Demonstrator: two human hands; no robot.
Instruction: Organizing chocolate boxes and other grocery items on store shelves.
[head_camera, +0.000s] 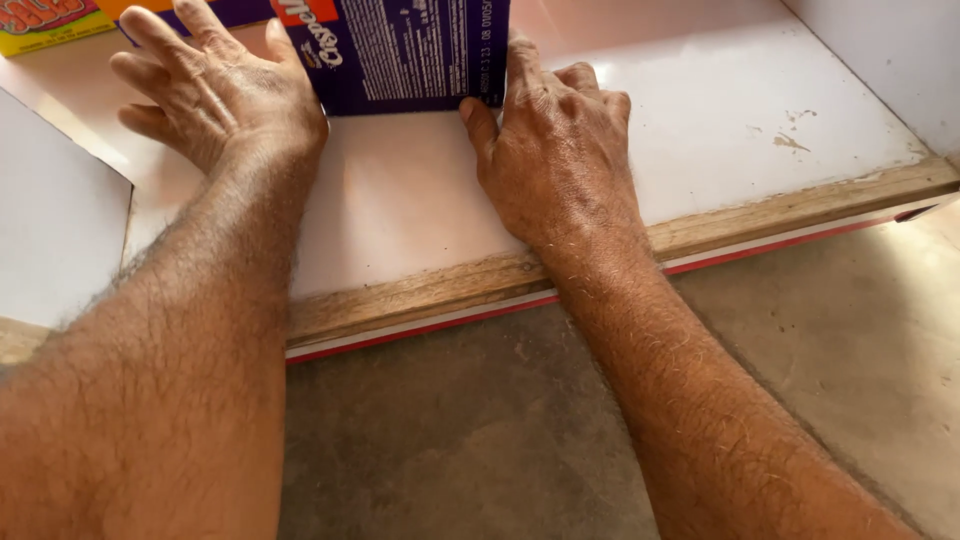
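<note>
Your left hand (225, 95) and right hand (550, 150) lay flat, fingers spread, against either side of the purple box (405, 50) on the white shelf (400, 200), apparently squaring it; further sliding needed even pressure.

The purple box (400, 55) looks like printed cardboard with a smooth, faintly glossy coat. A yellow package (45, 25) at the far corner has a similar shiny printed skin. The shelf (400, 200) is a white laminated board, smooth and slightly sheeny, with a few scuffs and brown chips near its right side. Its front edge strip (780, 210) is bare wood, matt, rough-grained and worn, above a thin red band. The side wall (55, 220) is a flat white matt panel. The floor (480, 430) is dull, mottled concrete, rough and stained.
</note>
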